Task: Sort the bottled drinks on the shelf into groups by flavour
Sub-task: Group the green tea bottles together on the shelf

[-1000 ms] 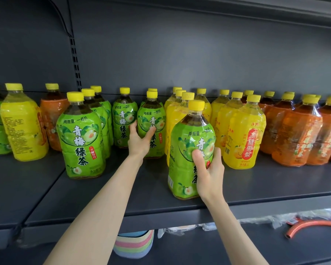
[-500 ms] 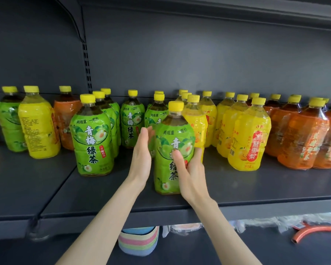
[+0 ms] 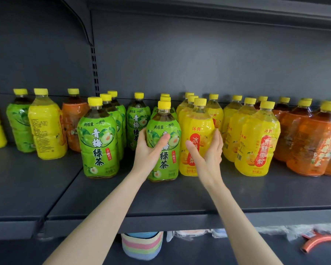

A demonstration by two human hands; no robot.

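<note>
A green-label tea bottle (image 3: 161, 123) stands on the dark shelf (image 3: 180, 197), level with another front green bottle (image 3: 97, 142). My left hand (image 3: 149, 152) grips its left side, thumb across the label. My right hand (image 3: 208, 157) is off it, fingers apart, in front of a yellow-label bottle (image 3: 197, 121) just to the right; fingertips reach that bottle's right edge. More green bottles stand behind, yellow ones (image 3: 256, 142) to the right, orange ones (image 3: 310, 142) at far right.
On the left shelf section stand a mixed green bottle (image 3: 17, 123), yellow bottle (image 3: 46, 127) and orange bottle (image 3: 73, 119). Below the shelf lie a striped stack (image 3: 141, 245), plastic wrapping and an orange hose (image 3: 317, 240).
The green bottle went left and back, now standing next to the yellow row. My right hand let go of it and shifted right; my left hand took hold of its left side.
</note>
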